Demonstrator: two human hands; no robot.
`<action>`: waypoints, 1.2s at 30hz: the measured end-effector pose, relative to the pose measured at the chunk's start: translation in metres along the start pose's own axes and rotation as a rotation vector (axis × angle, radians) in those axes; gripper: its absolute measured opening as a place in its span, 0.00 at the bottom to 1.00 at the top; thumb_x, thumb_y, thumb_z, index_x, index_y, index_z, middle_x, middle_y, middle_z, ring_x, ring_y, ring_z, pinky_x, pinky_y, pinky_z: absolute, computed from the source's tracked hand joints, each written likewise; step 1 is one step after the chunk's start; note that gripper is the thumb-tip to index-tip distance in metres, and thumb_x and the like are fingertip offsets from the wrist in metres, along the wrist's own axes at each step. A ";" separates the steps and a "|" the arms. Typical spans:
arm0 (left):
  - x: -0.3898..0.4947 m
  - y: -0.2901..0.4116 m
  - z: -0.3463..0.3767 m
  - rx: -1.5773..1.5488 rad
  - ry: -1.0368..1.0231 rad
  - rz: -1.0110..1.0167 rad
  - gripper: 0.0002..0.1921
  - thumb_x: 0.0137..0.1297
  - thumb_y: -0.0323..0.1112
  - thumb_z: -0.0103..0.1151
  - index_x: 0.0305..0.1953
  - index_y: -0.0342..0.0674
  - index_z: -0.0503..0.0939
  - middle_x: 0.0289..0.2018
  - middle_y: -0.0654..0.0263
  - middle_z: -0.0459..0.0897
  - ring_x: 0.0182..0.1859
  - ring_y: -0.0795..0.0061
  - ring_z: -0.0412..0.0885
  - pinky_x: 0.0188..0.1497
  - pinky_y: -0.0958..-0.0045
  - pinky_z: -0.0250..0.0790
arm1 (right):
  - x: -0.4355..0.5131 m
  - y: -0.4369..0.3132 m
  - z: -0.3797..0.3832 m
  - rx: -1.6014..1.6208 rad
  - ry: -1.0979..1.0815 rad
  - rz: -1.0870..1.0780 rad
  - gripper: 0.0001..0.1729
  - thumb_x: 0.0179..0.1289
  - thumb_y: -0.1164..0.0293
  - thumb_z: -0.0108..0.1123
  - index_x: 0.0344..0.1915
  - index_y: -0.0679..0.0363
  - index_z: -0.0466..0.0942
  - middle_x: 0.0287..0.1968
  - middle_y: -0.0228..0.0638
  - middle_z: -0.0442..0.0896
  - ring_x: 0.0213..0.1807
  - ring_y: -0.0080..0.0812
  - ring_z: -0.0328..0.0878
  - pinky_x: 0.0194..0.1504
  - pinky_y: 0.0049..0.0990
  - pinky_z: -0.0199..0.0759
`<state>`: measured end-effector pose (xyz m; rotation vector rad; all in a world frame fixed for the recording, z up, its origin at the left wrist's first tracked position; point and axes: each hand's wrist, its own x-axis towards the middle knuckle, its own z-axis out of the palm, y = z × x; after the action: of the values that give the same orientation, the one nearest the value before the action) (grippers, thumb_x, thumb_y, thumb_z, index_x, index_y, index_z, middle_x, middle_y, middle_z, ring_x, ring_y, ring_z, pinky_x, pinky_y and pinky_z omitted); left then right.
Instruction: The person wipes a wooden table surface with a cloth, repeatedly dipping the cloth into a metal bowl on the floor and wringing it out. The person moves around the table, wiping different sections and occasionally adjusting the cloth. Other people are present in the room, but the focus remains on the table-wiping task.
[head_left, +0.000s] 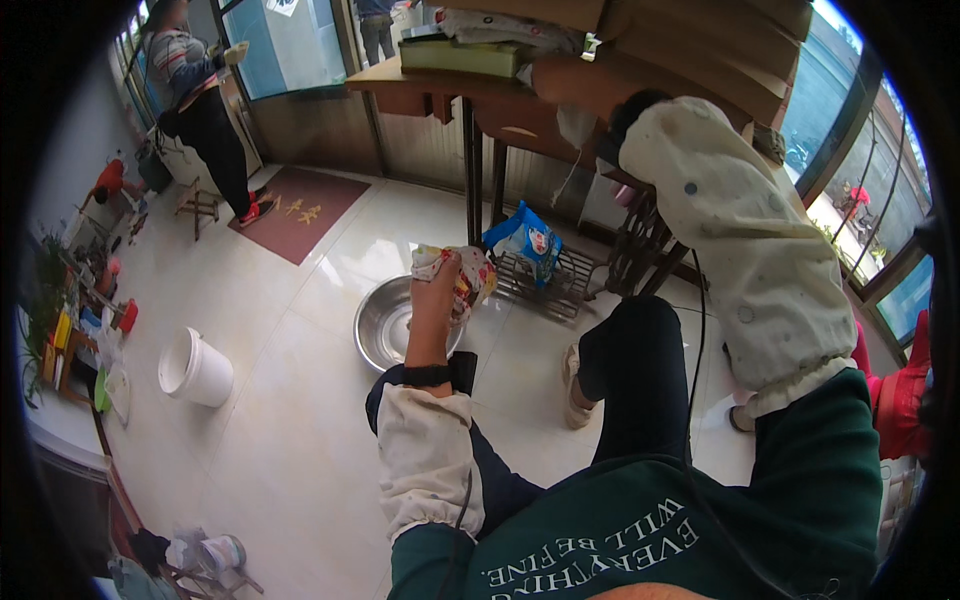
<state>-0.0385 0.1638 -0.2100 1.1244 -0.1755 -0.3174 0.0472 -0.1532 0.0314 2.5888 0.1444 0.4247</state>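
Note:
My left hand (442, 289) grips a bunched cloth (474, 276) with a red, yellow and white pattern. It is held above the stainless steel basin (375, 322) on the tiled floor. My right arm, in a pale dotted sleeve cover (735, 202), reaches over the wooden treadle sewing machine table (382, 71). At its tabletop my right hand (574, 84) looks blurred, and its fingers are not clear. Past the fingertips shows a small whitish scrap (526, 75); whether I hold it is unclear. A white plastic bag (576, 126) hangs at the table's front.
A blue packet (529, 240) lies on the treadle's iron grate (574, 289). On the tabletop are a yellow-green box (457, 58) and cardboard (697, 52). A white bucket (199, 367) stands at left. A person (202, 112) stands by a red doormat (300, 206) and stool (196, 204).

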 end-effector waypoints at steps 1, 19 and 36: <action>0.000 0.000 0.000 0.001 0.006 -0.014 0.20 0.61 0.38 0.65 0.49 0.32 0.76 0.41 0.60 0.83 0.39 0.73 0.82 0.41 0.73 0.75 | 0.008 0.008 0.010 -0.038 -0.006 -0.031 0.09 0.55 0.70 0.59 0.28 0.61 0.85 0.32 0.48 0.84 0.31 0.48 0.81 0.34 0.45 0.76; 0.020 -0.010 -0.005 0.083 0.083 0.015 0.17 0.60 0.38 0.66 0.46 0.33 0.78 0.38 0.61 0.83 0.37 0.73 0.82 0.39 0.71 0.75 | 0.025 0.094 0.087 -0.421 0.049 -0.422 0.10 0.57 0.69 0.59 0.24 0.61 0.84 0.32 0.48 0.83 0.33 0.49 0.78 0.38 0.47 0.75; 0.018 -0.012 -0.009 0.182 0.079 -0.027 0.19 0.59 0.38 0.66 0.47 0.32 0.77 0.40 0.60 0.82 0.38 0.73 0.80 0.42 0.71 0.73 | -0.161 -0.047 -0.051 0.051 0.309 0.132 0.15 0.57 0.65 0.59 0.43 0.59 0.78 0.41 0.42 0.82 0.46 0.46 0.80 0.47 0.39 0.75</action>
<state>-0.0211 0.1610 -0.2257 1.3186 -0.1215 -0.2848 -0.1227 -0.1178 0.0067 2.5748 0.0911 0.8794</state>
